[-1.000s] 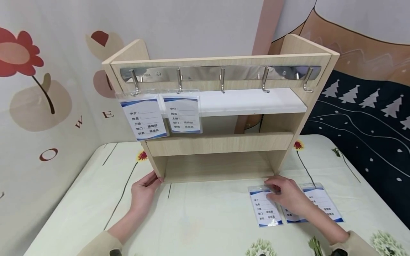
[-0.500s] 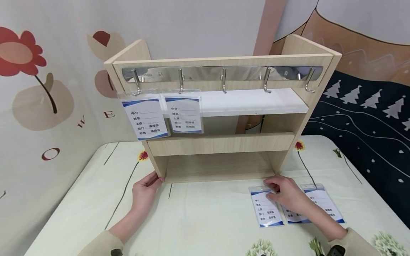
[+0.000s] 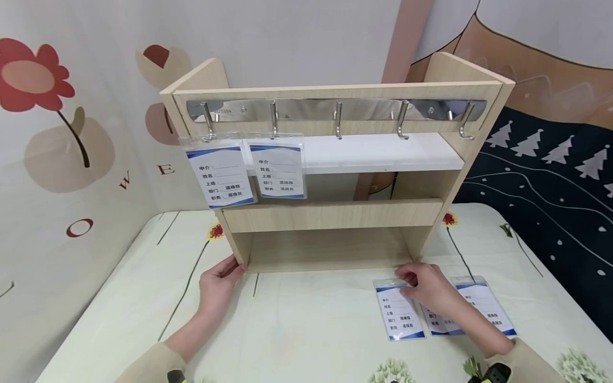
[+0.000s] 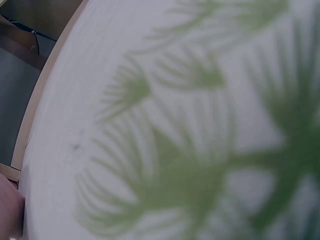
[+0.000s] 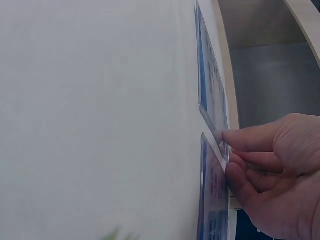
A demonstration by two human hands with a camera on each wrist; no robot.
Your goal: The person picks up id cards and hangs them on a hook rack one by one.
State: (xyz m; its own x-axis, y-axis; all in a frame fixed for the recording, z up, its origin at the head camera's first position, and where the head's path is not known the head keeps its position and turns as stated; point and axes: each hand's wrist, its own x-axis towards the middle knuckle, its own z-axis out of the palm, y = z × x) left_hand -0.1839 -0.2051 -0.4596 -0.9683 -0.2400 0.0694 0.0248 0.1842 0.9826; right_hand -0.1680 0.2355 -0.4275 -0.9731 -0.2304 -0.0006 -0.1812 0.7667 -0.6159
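My left hand [image 3: 219, 284] holds the front lower left corner of a light wooden shelf [image 3: 330, 215], thumb at the front and fingers along its side. By the lower right corner, my right hand [image 3: 431, 287] is at the top right corner of a name badge [image 3: 399, 314] lying flat. In the right wrist view its thumb [image 5: 250, 139] touches that badge's edge, with curled fingers around the corner. A second lying badge [image 3: 483, 303] is partly covered by the right hand and wrist. Two badges, a left one [image 3: 221, 175] and a right one [image 3: 278, 167], hang from hooks.
A metal strip [image 3: 306, 110] with several hooks crosses the shelf's upper front; a white board [image 3: 383, 154] sits below it. The shelf stands on a flower-printed cloth [image 3: 306, 319]. Behind are a pale printed curtain [image 3: 306, 42] and a dark tree-patterned cloth [image 3: 551, 175].
Everything in the head view shifts slightly to the right. Both hands keep their places at the shelf corner and the badge; the hanging badges stay on their hooks.
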